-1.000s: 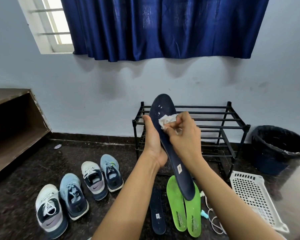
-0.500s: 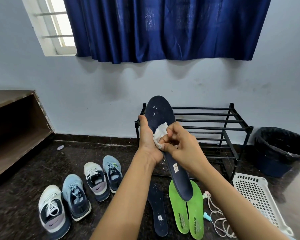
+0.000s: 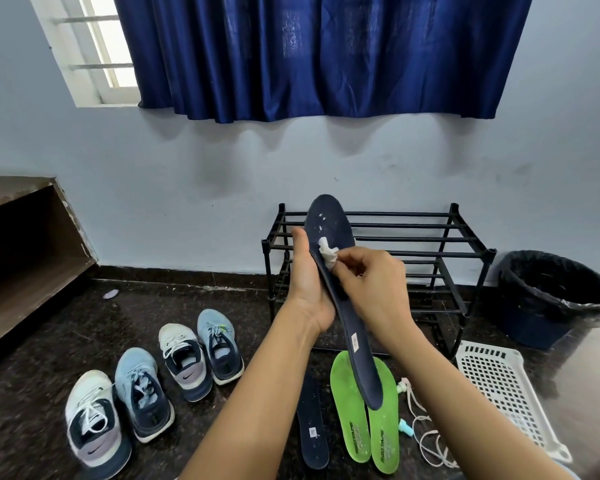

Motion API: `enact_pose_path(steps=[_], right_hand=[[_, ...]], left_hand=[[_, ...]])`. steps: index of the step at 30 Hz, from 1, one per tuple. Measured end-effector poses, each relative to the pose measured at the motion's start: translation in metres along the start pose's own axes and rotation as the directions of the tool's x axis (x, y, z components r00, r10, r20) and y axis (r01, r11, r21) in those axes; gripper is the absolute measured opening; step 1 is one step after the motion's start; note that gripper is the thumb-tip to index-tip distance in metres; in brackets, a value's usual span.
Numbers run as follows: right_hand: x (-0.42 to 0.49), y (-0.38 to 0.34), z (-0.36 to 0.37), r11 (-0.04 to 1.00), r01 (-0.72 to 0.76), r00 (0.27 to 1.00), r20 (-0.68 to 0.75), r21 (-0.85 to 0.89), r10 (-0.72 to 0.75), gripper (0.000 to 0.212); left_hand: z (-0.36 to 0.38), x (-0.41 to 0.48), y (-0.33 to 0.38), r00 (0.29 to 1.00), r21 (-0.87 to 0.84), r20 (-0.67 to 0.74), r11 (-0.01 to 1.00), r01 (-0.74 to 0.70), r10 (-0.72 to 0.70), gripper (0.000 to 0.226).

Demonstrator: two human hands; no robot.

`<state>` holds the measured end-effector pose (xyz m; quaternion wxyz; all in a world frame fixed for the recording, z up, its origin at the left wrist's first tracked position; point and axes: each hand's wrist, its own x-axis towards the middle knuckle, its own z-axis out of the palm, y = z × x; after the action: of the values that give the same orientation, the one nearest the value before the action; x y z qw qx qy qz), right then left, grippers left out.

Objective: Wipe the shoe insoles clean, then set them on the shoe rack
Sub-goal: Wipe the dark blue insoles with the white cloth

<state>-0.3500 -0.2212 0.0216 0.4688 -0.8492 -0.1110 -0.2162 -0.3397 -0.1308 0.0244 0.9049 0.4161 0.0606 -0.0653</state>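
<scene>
Midway through cleaning, my left hand (image 3: 307, 296) gripped the navy insole (image 3: 356, 341) at its waist, the long axis running from the toe before the shoe rack (image 3: 430, 239) down to the heel above the green insoles (image 3: 357, 431). The fingers (image 3: 359, 268) of my right hand (image 3: 378, 292) pinched a white wipe (image 3: 327, 252) against the forefoot, just above that grip, so the next stroke would probably run heelward. A second navy insole (image 3: 313, 434) lay on the dark floor (image 3: 39, 382).

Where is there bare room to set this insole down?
Free: shoe rack top bars right of the held insole; floor between sneakers and wooden shelf. Crowded: floor before the rack, with green insoles, second navy insole, cord.
</scene>
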Motion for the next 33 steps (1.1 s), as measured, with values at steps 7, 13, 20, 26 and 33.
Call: enact_pose_path(steps=[7, 13, 20, 26, 33], right_hand=[[-0.010, -0.003, 0.000, 0.994, 0.042, 0.992, 0.111, 0.103, -0.054, 0.009], [0.006, -0.002, 0.008, 0.998, 0.060, 0.997, -0.041, 0.019, -0.059, 0.013], [-0.005, -0.003, 0.007, 0.985, 0.134, 0.987, 0.073, 0.107, -0.142, 0.013], [0.002, -0.005, 0.010, 0.981, 0.192, 0.980, -0.050, 0.037, -0.191, 0.021], [0.000, -0.006, 0.007, 0.987, 0.157, 0.988, -0.018, 0.040, -0.156, 0.018]], left_hand=[[-0.009, 0.001, 0.006, 1.000, 0.004, -0.023, 1.000, 0.001, -0.001, 0.085], [-0.005, 0.000, 0.000, 0.999, 0.006, -0.032, 0.999, -0.032, 0.033, 0.077], [-0.015, 0.000, 0.009, 0.997, 0.007, -0.075, 1.000, -0.010, 0.011, 0.080], [-0.009, -0.002, 0.004, 0.998, -0.021, -0.057, 1.000, -0.019, 0.018, 0.064], [-0.009, -0.003, 0.004, 0.997, -0.015, -0.078, 1.000, 0.002, -0.003, 0.063]])
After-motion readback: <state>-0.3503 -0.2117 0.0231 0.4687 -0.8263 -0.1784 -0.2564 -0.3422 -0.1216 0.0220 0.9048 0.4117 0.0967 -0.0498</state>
